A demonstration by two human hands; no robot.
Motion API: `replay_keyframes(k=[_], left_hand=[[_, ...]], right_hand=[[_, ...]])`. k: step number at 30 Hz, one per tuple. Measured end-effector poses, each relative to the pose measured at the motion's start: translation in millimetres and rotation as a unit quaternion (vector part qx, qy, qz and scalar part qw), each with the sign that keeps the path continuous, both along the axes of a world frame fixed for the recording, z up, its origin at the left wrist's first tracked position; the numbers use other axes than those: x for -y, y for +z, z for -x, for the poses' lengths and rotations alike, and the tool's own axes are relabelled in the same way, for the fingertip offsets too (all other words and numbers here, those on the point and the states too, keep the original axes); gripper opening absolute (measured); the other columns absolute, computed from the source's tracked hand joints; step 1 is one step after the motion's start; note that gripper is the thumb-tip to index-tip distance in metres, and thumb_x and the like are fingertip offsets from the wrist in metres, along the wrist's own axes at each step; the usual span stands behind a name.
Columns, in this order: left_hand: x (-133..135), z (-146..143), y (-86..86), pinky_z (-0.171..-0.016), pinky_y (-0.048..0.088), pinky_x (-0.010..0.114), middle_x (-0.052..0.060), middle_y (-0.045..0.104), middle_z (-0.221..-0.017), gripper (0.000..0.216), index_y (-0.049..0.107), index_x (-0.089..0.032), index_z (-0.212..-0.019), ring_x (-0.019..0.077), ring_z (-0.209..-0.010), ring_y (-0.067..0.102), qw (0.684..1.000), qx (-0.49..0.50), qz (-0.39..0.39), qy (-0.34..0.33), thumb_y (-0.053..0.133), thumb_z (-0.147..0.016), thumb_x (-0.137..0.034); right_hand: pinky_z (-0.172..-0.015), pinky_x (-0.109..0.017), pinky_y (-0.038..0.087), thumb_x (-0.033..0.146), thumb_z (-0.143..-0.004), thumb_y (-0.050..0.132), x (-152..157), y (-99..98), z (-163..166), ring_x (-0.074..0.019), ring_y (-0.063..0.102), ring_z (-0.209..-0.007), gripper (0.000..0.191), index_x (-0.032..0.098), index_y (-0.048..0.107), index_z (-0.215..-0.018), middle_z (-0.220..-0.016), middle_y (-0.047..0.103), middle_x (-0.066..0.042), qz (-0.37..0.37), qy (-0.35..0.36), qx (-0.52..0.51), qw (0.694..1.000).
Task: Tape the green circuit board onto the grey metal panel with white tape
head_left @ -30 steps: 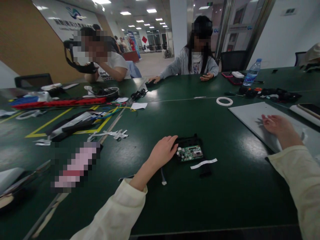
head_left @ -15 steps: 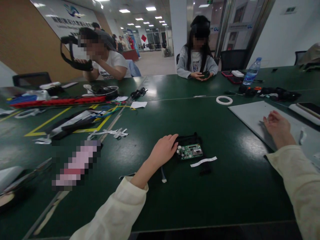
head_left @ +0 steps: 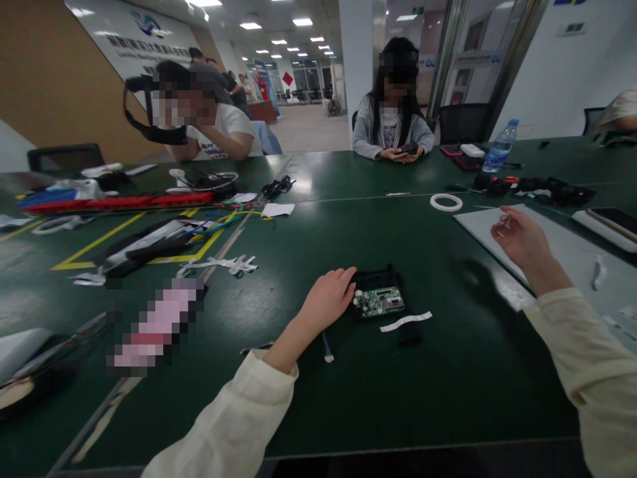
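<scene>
My open left hand (head_left: 328, 299) touches the left end of the circuit board (head_left: 381, 302), lying crosswise on the green table (head_left: 348, 411); my right hand (head_left: 517, 238), curled on I cannot tell what, hovers well apart above the grey mat (head_left: 572, 252).

Green table (head_left: 348, 411) bearing white tape ring (head_left: 446, 202), water bottle (head_left: 500, 146), red power strip (head_left: 119, 201) at far left; seated person (head_left: 393, 129) opposite.
</scene>
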State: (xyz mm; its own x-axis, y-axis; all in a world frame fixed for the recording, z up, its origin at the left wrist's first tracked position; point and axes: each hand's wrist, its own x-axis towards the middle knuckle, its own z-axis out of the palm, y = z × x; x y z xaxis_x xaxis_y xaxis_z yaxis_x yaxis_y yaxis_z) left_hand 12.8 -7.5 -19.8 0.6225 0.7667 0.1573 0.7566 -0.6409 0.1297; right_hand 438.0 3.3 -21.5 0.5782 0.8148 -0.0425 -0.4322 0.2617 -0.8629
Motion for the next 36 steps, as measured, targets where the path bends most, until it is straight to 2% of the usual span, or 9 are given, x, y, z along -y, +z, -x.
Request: replay_keyframes(k=[3,6,12,19,27,29,32,35,36], left_hand=[[2.5,-1.5,2.2,-0.083,0.047,0.035,0.010,0.061,-0.109,0.041,0.045,-0.015,-0.129,0.0199,-0.095,0.059,1.000,0.005,0.002,0.000,0.027,-0.098,-0.035],[3.4,-1.6,1.6,-0.084,0.046,0.036,0.010,0.062,-0.107,0.042,0.047,-0.015,-0.128,0.0212,-0.096,0.059,1.000,0.012,-0.006,-0.002,0.028,-0.097,-0.038],[-4.3,6.9,-7.8,-0.088,0.046,0.033,0.009,0.062,-0.111,0.032,0.055,-0.017,-0.118,0.0204,-0.101,0.059,0.998,0.018,0.029,-0.049,0.043,-0.091,-0.029],[-12.6,7.0,-18.8,-0.086,0.044,0.034,0.009,0.062,-0.111,0.042,0.046,-0.018,-0.129,0.0216,-0.104,0.058,0.999,-0.022,-0.013,-0.037,0.035,-0.096,-0.041],[-7.9,4.9,-13.6,-0.079,0.045,0.034,0.010,0.064,-0.103,0.044,0.047,-0.017,-0.128,0.0224,-0.096,0.061,0.999,-0.032,-0.027,-0.034,0.030,-0.097,-0.043],[-6.3,4.0,-10.5,-0.081,0.045,0.034,0.011,0.064,-0.103,0.045,0.046,-0.017,-0.129,0.0225,-0.097,0.061,0.999,-0.031,-0.021,-0.028,0.029,-0.097,-0.043],[-5.3,2.8,-8.0,-0.081,0.045,0.034,0.010,0.064,-0.105,0.047,0.045,-0.017,-0.129,0.0224,-0.096,0.061,0.999,-0.028,-0.014,-0.025,0.026,-0.097,-0.045],[-5.8,2.7,-8.2,-0.081,0.045,0.035,0.010,0.063,-0.106,0.048,0.044,-0.017,-0.130,0.0221,-0.095,0.061,0.999,-0.024,-0.006,-0.031,0.024,-0.097,-0.046],[-6.1,3.0,-8.7,-0.081,0.045,0.035,0.010,0.063,-0.107,0.049,0.044,-0.017,-0.131,0.0221,-0.096,0.061,0.999,-0.022,-0.006,-0.031,0.024,-0.097,-0.046]], right_hand=[[-0.074,-0.027,0.046,0.018,-0.075,0.062,8.1,30.7,72.8,-0.0082,0.048,-0.067,0.016,0.019,0.065,-0.091,-0.073,0.051,0.002,-0.008,0.139,0.020,0.990],[-0.076,-0.026,0.047,0.025,-0.079,0.062,30.0,51.1,157.9,-0.0093,0.053,-0.077,0.025,0.023,0.063,-0.104,-0.084,0.055,0.001,-0.039,0.400,0.083,0.912],[-0.076,-0.030,0.051,0.034,-0.085,0.057,63.0,39.3,267.6,-0.0127,0.059,-0.088,0.043,0.031,0.050,-0.128,-0.100,0.061,-0.002,-0.054,0.611,0.162,0.773],[-0.068,-0.028,0.056,0.039,-0.085,0.057,61.5,9.1,274.5,-0.0114,0.066,-0.069,0.047,0.028,0.047,-0.129,-0.101,0.065,-0.005,0.103,0.667,0.164,0.719],[-0.064,-0.030,0.056,0.049,-0.086,0.052,67.9,32.4,238.7,-0.0126,0.066,-0.064,0.061,0.025,0.033,-0.139,-0.097,0.069,-0.008,0.127,0.742,0.174,0.635],[-0.070,-0.033,0.055,0.048,-0.086,0.053,70.2,42.4,206.7,-0.0153,0.067,-0.073,0.060,0.026,0.034,-0.139,-0.104,0.067,-0.009,0.130,0.715,0.205,0.655],[-0.084,-0.036,0.051,0.041,-0.085,0.056,67.9,47.8,136.2,-0.0195,0.063,-0.097,0.052,0.027,0.043,-0.134,-0.117,0.061,-0.010,0.137,0.565,0.232,0.780],[-0.091,-0.038,0.044,0.031,-0.081,0.060,63.8,36.7,54.1,-0.0216,0.054,-0.112,0.039,0.026,0.055,-0.119,-0.128,0.053,-0.010,0.184,0.249,0.284,0.907],[-0.091,-0.038,0.043,0.025,-0.078,0.061,64.4,30.2,27.9,-0.0220,0.051,-0.115,0.037,0.025,0.058,-0.114,-0.128,0.053,-0.010,0.216,0.095,0.327,0.915]])
